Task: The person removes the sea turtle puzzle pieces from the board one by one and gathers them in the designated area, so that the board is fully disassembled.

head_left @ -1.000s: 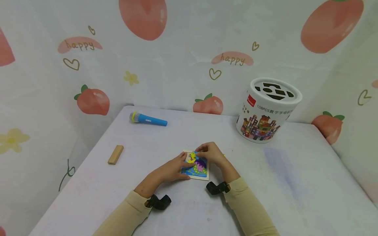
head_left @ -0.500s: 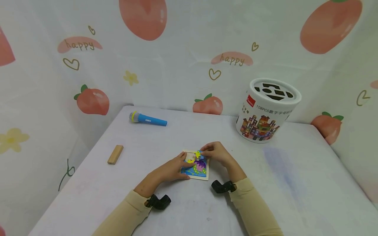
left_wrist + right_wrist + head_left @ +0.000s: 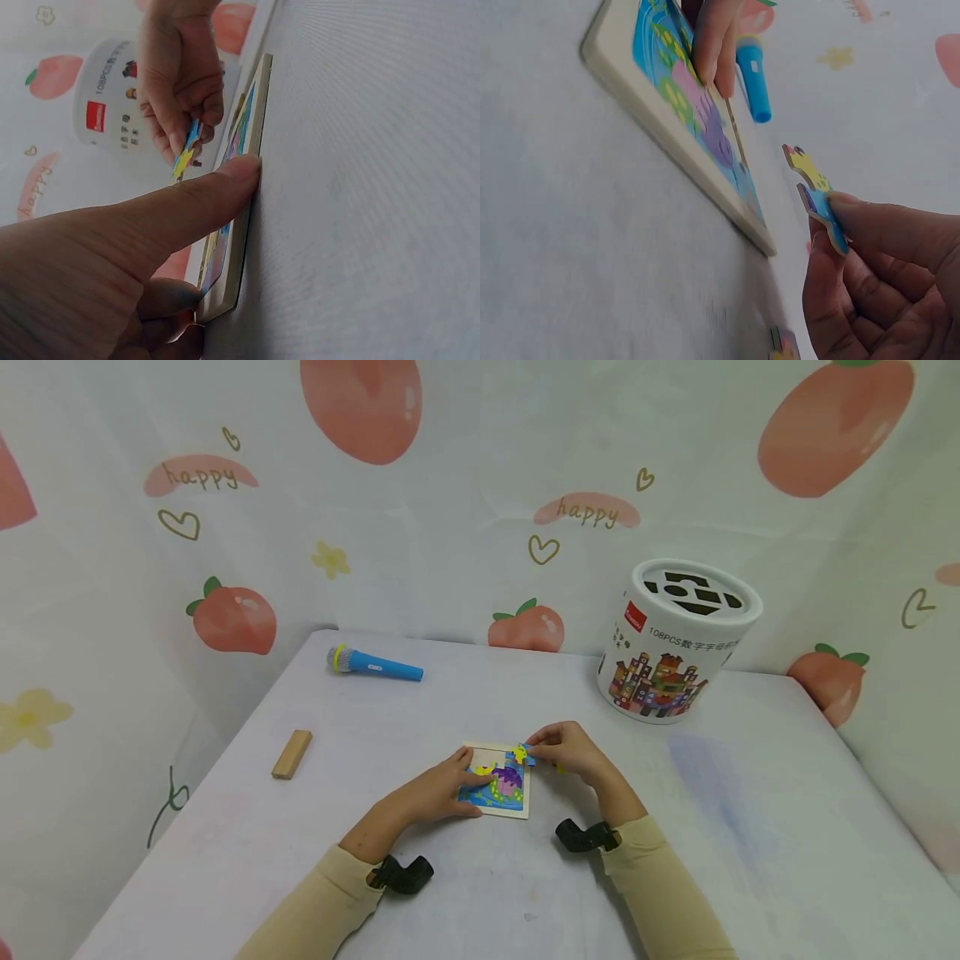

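A wooden tray puzzle (image 3: 491, 813) with a pale frame and a blue, purple and pink picture lies on the table. My left hand (image 3: 435, 789) grips its left side, thumb (image 3: 240, 171) over the near rim and fingers spread to the far side. In the right wrist view, other fingers of that hand press on the picture. Bare wood shows in the upper-left part of the tray. My right hand (image 3: 566, 750) pinches a blue and yellow puzzle piece (image 3: 817, 195) between thumb and fingers, raised beside the tray's upper right corner.
Another puzzle piece (image 3: 784, 345) lies on the table under the right hand. A blue toy microphone (image 3: 378, 665) lies at the back left, with a wooden block (image 3: 292, 754) nearer. A white block bucket (image 3: 667, 643) stands at the back right, before a printed cloth.
My right hand has lifted the puzzle piece out of the tray's upper part and carried it right, baring wood there. The left hand has kept its place.
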The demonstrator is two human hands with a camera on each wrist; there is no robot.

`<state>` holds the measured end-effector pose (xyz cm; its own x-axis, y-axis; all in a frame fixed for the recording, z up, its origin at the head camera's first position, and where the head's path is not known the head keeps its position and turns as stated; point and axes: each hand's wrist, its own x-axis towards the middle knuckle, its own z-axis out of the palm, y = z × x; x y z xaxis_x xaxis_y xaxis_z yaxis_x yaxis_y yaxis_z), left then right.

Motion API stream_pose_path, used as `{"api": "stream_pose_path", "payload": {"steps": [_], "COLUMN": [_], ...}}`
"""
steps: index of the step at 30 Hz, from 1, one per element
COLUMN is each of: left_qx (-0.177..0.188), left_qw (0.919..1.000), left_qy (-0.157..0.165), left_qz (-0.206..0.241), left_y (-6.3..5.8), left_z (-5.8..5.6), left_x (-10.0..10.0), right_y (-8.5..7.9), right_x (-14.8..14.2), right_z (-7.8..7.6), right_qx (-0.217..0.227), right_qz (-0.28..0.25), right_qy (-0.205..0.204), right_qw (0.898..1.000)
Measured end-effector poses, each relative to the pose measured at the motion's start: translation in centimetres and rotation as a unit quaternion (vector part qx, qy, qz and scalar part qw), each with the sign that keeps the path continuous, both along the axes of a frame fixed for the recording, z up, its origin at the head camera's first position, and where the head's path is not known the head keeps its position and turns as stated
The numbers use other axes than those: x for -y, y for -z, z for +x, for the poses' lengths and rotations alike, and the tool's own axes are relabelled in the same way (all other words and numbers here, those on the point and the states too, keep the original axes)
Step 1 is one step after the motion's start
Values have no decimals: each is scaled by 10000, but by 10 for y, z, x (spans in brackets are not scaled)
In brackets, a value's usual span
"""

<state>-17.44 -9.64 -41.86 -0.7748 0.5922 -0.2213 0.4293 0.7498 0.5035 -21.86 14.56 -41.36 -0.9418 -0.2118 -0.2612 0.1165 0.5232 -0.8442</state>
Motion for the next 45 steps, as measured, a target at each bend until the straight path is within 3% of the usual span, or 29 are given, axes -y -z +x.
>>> {"api": "stream_pose_path", "payload": {"steps": [25, 35, 45], "left_qx": [-82, -33, -33], "left_qw": [9999, 10000, 9999], "left_qy": [-16, -8, -23], "left_qz": [85, 81, 106], "left_y": [3, 6, 6], "left_z": [0, 0, 0], "left_x": [1, 1, 1], "right_y": [2, 2, 6], "right_x": [-58, -74, -90], "right_z": [3, 11, 11], "right_qx": [-249, -83, -226], "right_qz": [138, -103, 129], "right_qy": [6, 146, 308], "right_qw": [9996, 9998, 9992]}}
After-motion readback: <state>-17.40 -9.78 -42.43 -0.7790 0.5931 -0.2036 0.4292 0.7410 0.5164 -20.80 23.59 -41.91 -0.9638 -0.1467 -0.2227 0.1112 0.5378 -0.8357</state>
